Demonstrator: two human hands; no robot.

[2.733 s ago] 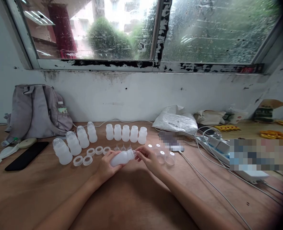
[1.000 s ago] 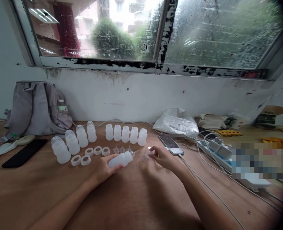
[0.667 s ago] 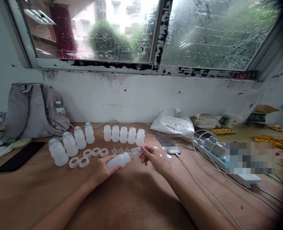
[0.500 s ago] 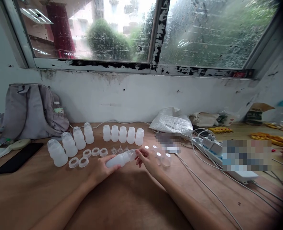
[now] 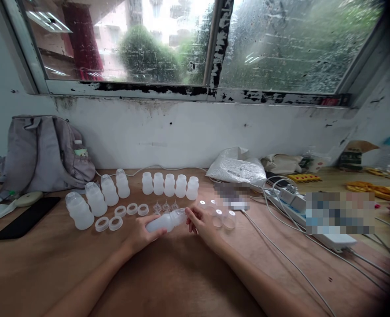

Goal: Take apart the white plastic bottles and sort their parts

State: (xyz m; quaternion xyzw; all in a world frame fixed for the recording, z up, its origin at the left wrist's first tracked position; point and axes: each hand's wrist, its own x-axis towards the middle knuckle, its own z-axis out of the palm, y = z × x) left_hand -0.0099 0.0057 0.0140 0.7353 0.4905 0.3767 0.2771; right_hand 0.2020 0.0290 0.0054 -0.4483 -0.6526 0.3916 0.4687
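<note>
Gripping the tilted baby bottle (image 5: 161, 223) in the curled left hand (image 5: 145, 231); pinching its clear cap (image 5: 179, 215) in the nearly closed right hand (image 5: 202, 221). Holding both between collar rings (image 5: 115, 227) and spare caps (image 5: 217, 221), with worktop (image 5: 178, 273) stretching nearward.

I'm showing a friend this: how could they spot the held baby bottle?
Below the window, find the table. Midway along it, the left hand grips the frosted baby bottle, whose clear cap the right hand touches. Similar bottles stand upright; this one is tipped nearly sideways.

I seem to be viewing a makeshift workroom. Rows of bottles (image 5: 169, 186), a power strip (image 5: 343, 242) and a backpack (image 5: 46, 152) share the wooden tabletop (image 5: 168, 281).
</note>
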